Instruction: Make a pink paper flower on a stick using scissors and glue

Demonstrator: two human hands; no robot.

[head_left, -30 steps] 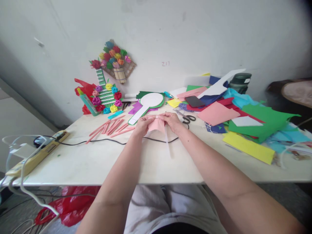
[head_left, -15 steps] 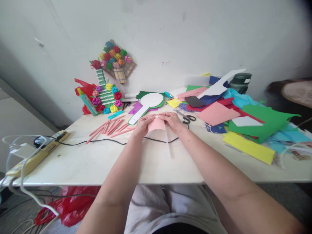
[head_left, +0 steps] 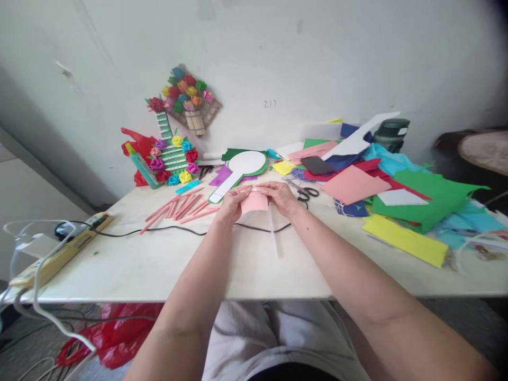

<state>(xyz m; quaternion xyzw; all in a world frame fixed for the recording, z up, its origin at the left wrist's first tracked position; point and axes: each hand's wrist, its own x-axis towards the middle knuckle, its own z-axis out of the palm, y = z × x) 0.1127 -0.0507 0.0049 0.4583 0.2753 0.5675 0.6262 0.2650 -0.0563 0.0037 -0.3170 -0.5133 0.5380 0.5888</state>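
A small pink paper piece [head_left: 254,202] is held just above the white table [head_left: 159,264], near its middle. My left hand [head_left: 232,203] pinches its left edge and my right hand [head_left: 282,197] pinches its right edge, fingertips curled along the top. Several rolled pink paper sticks [head_left: 180,207] lie just left of my hands. A thin white stick [head_left: 274,233] lies on the table below my right hand, next to a black cable [head_left: 174,228].
Black-handled scissors [head_left: 304,191] lie right of my hands. Loose coloured paper sheets [head_left: 413,198] cover the right side. A white and green paddle shape [head_left: 242,168] and paper-flower crafts [head_left: 174,153] stand at the back. A yellow power strip [head_left: 59,253] lies at the left edge.
The pink paper piece has flattened slightly and my fingers have shifted a little along its top edge. Nothing else has moved.
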